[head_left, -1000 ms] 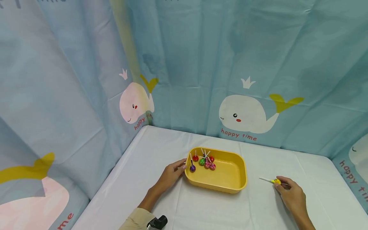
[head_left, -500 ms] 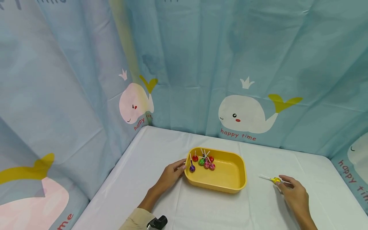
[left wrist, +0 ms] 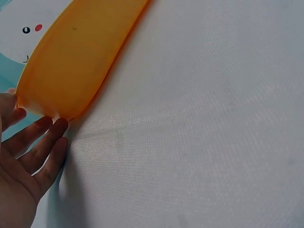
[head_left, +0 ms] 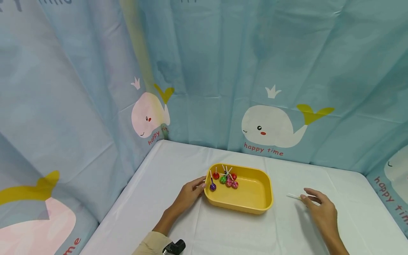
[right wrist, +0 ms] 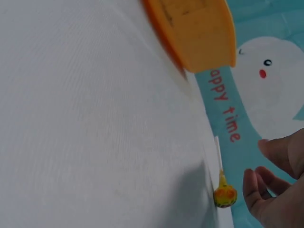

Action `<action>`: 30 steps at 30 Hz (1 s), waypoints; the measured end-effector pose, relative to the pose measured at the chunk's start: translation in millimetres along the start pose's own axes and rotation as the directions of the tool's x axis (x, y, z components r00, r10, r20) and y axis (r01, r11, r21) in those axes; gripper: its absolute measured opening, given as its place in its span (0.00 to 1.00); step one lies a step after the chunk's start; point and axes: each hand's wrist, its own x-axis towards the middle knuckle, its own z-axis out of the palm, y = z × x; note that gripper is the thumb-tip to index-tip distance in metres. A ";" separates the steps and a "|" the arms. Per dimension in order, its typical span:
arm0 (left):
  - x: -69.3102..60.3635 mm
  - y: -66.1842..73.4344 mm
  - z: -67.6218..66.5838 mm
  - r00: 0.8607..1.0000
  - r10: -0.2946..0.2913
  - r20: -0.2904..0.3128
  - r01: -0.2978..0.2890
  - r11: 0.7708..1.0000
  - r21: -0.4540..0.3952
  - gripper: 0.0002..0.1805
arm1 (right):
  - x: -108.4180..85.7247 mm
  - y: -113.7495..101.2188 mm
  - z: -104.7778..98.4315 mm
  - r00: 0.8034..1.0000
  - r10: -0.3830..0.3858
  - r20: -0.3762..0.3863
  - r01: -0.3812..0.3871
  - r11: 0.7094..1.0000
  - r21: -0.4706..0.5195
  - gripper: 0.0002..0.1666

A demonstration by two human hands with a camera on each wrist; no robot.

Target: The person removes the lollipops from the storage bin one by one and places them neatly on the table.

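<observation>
Right hand [head_left: 322,211] has risen off lollipop [right wrist: 225,195], spread, and could brush it rolling; left hand [head_left: 187,195] spread against tray [head_left: 250,194]

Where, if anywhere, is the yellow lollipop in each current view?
Head: lower right; only its white stick shows, left of the right hand.
Left wrist: not in it.
Right wrist: yellow lollipop at lower right, left of that hand.
Shared landmark: the yellow tray, in all three.

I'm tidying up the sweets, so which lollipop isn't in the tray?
The yellow lollipop beside the right hand. It alone is outside the yellow tray; the other lollipops, red, green, pink and purple, are inside.
</observation>
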 end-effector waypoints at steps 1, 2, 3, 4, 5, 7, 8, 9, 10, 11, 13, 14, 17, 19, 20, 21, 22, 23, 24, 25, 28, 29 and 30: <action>0.0 -0.1 0.2 1.000 0.001 0.000 -0.001 1.000 -0.002 0.26 | -0.6 -1.9 0.3 1.000 0.004 0.007 -0.004 1.000 0.007 0.28; -0.1 -0.4 0.2 1.000 0.002 -0.001 -0.002 1.000 -0.003 0.26 | -1.2 -3.8 0.6 1.000 0.004 0.014 -0.005 1.000 0.014 0.28; -0.1 -0.6 0.3 1.000 0.004 -0.001 -0.004 1.000 -0.004 0.26 | -1.6 -5.7 0.9 1.000 0.005 0.020 -0.006 1.000 0.022 0.28; -0.2 -0.8 0.3 1.000 0.005 -0.001 -0.005 1.000 -0.005 0.26 | -2.3 -7.5 1.2 1.000 0.005 0.024 -0.005 0.999 0.032 0.29; -0.1 -0.8 0.3 1.000 0.006 -0.001 -0.006 1.000 -0.006 0.26 | -3.0 -9.3 1.7 1.000 0.000 0.028 -0.001 0.999 0.040 0.29; 0.1 -0.6 0.2 1.000 0.005 0.000 -0.005 1.000 -0.010 0.27 | -4.7 -12.9 2.9 0.999 -0.011 0.034 0.009 0.998 0.062 0.29; 0.2 -0.4 0.2 1.000 0.004 0.000 -0.004 1.000 -0.012 0.27 | -5.8 -15.0 3.8 0.999 -0.016 0.035 0.014 0.997 0.076 0.29; 0.3 -0.4 0.1 1.000 0.005 0.002 -0.004 1.000 -0.013 0.27 | -6.8 -17.0 4.8 0.999 -0.021 0.035 0.017 0.996 0.091 0.29; 0.4 -0.3 0.1 1.000 0.003 0.002 -0.003 1.000 -0.015 0.27 | -7.5 -18.9 5.9 0.999 -0.028 0.035 0.024 0.994 0.106 0.30; 0.5 -0.3 0.1 1.000 0.003 0.003 -0.003 1.000 -0.015 0.27 | -8.4 -21.0 7.3 0.999 -0.034 0.034 0.030 0.992 0.121 0.30; 0.5 -0.3 0.1 1.000 0.003 0.003 -0.003 1.000 -0.015 0.27 | -10.1 -25.5 10.0 0.998 -0.046 0.031 0.041 0.988 0.147 0.29; 0.5 -0.5 0.2 1.000 0.003 0.003 -0.003 1.000 -0.013 0.27 | -11.1 -27.8 11.5 0.998 -0.052 0.028 0.047 0.987 0.155 0.29; 0.6 -0.8 0.6 1.000 0.006 0.002 -0.006 1.000 -0.003 0.27 | -13.2 -34.0 14.8 0.997 -0.075 0.026 0.069 0.981 0.180 0.28; 0.8 -0.8 0.8 1.000 0.009 0.001 -0.009 1.000 0.002 0.27 | -14.4 -38.1 16.6 0.996 -0.086 0.025 0.080 0.978 0.192 0.27; 0.9 -1.1 1.0 1.000 0.009 0.000 -0.009 1.000 0.005 0.27 | -14.7 -39.9 17.3 0.995 -0.096 0.024 0.090 0.976 0.200 0.27; 0.9 -1.1 0.9 1.000 0.009 0.000 -0.009 1.000 0.006 0.27 | -15.0 -41.9 17.9 0.995 -0.099 0.026 0.092 0.974 0.207 0.27; 0.9 -1.1 0.8 1.000 0.009 0.001 -0.009 1.000 0.006 0.27 | -15.1 -43.6 18.8 0.994 -0.101 0.029 0.092 0.973 0.212 0.27; 1.0 -1.2 0.5 1.000 0.008 0.004 -0.008 1.000 0.004 0.27 | -15.4 -45.6 19.8 0.995 -0.099 0.031 0.090 0.972 0.219 0.27; 1.0 -1.3 0.3 1.000 0.008 0.008 -0.008 1.000 0.003 0.27 | -15.4 -47.0 20.6 0.995 -0.097 0.035 0.086 0.970 0.225 0.27; 1.1 -1.4 0.0 1.000 0.009 0.012 -0.009 1.000 -0.001 0.27 | -15.3 -48.1 21.4 0.995 -0.095 0.040 0.083 0.969 0.233 0.27; 1.6 -2.0 -0.8 0.999 0.014 0.029 -0.014 1.000 -0.015 0.28 | -15.4 -50.9 23.9 0.995 -0.089 0.050 0.073 0.964 0.254 0.27; 1.9 -2.2 -1.0 0.999 0.016 0.033 -0.016 1.000 -0.021 0.27 | -15.6 -51.9 24.5 0.995 -0.091 0.051 0.075 0.963 0.260 0.27; 2.1 -2.4 -1.1 0.999 0.017 0.036 -0.016 1.000 -0.024 0.28 | -15.8 -52.9 25.0 0.994 -0.096 0.054 0.078 0.961 0.264 0.27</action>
